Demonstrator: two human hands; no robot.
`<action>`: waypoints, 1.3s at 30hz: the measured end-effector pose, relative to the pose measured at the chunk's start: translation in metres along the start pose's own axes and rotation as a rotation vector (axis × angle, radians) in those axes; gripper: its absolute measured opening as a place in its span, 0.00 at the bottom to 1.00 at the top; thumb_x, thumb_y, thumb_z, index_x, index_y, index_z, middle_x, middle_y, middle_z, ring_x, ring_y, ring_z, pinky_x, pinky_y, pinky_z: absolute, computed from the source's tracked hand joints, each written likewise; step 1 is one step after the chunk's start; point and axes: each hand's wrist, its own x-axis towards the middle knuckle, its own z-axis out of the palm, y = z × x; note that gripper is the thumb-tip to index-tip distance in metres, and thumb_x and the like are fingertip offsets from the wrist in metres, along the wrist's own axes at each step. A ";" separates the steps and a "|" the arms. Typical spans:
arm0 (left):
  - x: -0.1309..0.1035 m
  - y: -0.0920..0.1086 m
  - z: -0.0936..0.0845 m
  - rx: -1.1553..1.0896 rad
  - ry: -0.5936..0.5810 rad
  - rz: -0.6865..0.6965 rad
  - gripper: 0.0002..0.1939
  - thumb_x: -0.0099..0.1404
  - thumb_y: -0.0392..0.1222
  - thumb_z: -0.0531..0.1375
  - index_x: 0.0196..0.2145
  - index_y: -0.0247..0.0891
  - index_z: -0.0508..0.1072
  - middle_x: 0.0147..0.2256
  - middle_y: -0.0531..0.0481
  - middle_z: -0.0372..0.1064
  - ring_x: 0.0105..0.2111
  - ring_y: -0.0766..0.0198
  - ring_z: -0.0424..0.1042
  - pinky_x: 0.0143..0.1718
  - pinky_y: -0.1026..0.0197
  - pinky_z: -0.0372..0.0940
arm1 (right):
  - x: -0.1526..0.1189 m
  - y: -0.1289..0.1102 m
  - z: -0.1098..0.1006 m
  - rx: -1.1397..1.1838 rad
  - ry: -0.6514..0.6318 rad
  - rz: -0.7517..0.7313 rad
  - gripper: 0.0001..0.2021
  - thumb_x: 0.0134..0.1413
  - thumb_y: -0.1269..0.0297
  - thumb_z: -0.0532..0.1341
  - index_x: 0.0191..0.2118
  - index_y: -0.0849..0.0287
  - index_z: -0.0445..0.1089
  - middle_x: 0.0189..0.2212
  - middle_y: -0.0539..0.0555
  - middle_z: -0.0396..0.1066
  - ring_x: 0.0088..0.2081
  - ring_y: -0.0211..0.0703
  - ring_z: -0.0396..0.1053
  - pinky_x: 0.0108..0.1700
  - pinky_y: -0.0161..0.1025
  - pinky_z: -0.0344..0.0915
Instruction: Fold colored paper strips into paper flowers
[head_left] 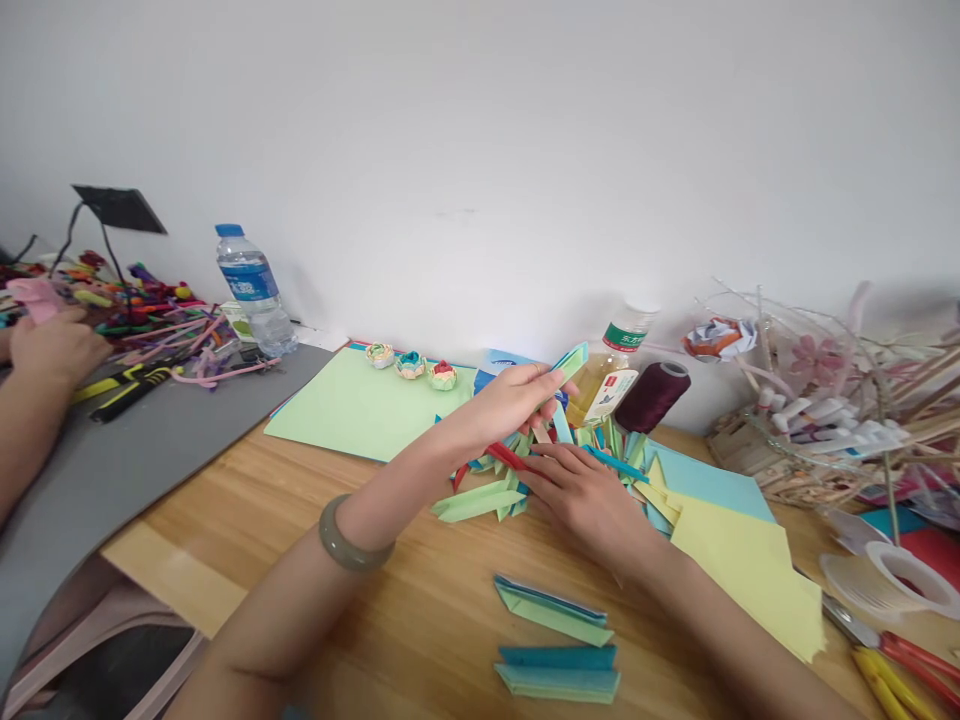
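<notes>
My left hand point(525, 392), with a grey-green bangle on its wrist, is closed around folded paper strips point(571, 362) in light green and blue. It is raised over a heap of folded paper strips point(480, 498) in green, blue, yellow and red. On the heap lies my right hand point(589, 492), its fingers stretched out over the strips; a red strip point(507, 455) touches its fingertips. Nearer to me, two small stacks of folded blue and green strips, one upper point(553, 610) and one lower point(558, 675), lie on the wooden table.
Green paper sheets point(337, 410) carry three small paper flowers point(411, 365). Behind the heap are a bottle point(592, 385) of yellowish liquid and a dark thread spool point(652, 397). Yellow paper point(750, 560), scissors point(862, 630) and a ribbon roll point(892, 580) lie right. Another person's hand point(60, 345) is far left.
</notes>
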 end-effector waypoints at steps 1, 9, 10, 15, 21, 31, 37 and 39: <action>0.000 0.000 0.000 0.005 0.003 -0.003 0.15 0.65 0.48 0.49 0.32 0.35 0.68 0.22 0.56 0.55 0.21 0.71 0.55 0.23 0.67 0.53 | -0.001 0.002 0.000 0.002 0.003 0.006 0.10 0.57 0.72 0.56 0.41 0.60 0.73 0.40 0.58 0.74 0.50 0.51 0.65 0.49 0.50 0.64; 0.002 0.000 -0.001 0.008 0.012 0.032 0.15 0.66 0.45 0.48 0.30 0.34 0.69 0.20 0.56 0.54 0.20 0.71 0.54 0.23 0.67 0.53 | 0.001 0.009 -0.019 0.052 0.000 0.141 0.11 0.60 0.65 0.53 0.34 0.58 0.73 0.36 0.56 0.74 0.44 0.48 0.69 0.45 0.44 0.66; 0.002 0.000 -0.002 0.009 0.011 0.037 0.15 0.66 0.45 0.48 0.31 0.34 0.69 0.20 0.56 0.54 0.20 0.71 0.54 0.23 0.67 0.53 | 0.003 0.010 -0.021 0.050 0.009 0.192 0.11 0.60 0.65 0.52 0.37 0.58 0.72 0.38 0.56 0.74 0.43 0.47 0.69 0.43 0.42 0.66; 0.001 0.004 -0.005 -0.022 0.037 0.034 0.15 0.66 0.45 0.48 0.35 0.33 0.70 0.21 0.56 0.55 0.20 0.72 0.55 0.23 0.66 0.51 | 0.020 0.020 -0.020 0.040 0.060 0.452 0.15 0.60 0.66 0.50 0.50 0.57 0.66 0.44 0.61 0.70 0.43 0.53 0.67 0.30 0.39 0.66; 0.000 0.009 -0.009 -0.042 0.062 0.030 0.15 0.67 0.43 0.48 0.35 0.32 0.70 0.21 0.56 0.55 0.20 0.72 0.54 0.23 0.66 0.51 | 0.037 0.038 -0.008 0.264 0.081 0.432 0.14 0.57 0.70 0.51 0.45 0.54 0.71 0.46 0.57 0.70 0.48 0.50 0.65 0.45 0.45 0.65; 0.003 0.005 -0.012 -0.014 0.080 0.012 0.14 0.67 0.44 0.48 0.34 0.32 0.70 0.22 0.57 0.55 0.19 0.74 0.54 0.23 0.67 0.53 | 0.027 0.061 -0.042 0.663 0.347 0.759 0.16 0.54 0.60 0.54 0.46 0.60 0.67 0.36 0.57 0.71 0.37 0.45 0.69 0.36 0.40 0.66; 0.009 -0.002 -0.015 -0.009 0.127 -0.008 0.14 0.66 0.43 0.49 0.33 0.33 0.69 0.21 0.56 0.56 0.18 0.74 0.55 0.22 0.67 0.52 | 0.017 0.059 -0.038 0.812 0.325 0.868 0.16 0.48 0.57 0.59 0.41 0.61 0.69 0.26 0.53 0.69 0.28 0.41 0.66 0.30 0.38 0.63; 0.010 -0.003 -0.016 -0.001 0.130 -0.011 0.14 0.66 0.43 0.49 0.33 0.32 0.70 0.21 0.56 0.56 0.18 0.74 0.54 0.21 0.68 0.52 | 0.014 0.058 -0.035 0.836 0.310 0.884 0.15 0.46 0.57 0.60 0.38 0.60 0.69 0.24 0.51 0.68 0.27 0.40 0.65 0.29 0.37 0.62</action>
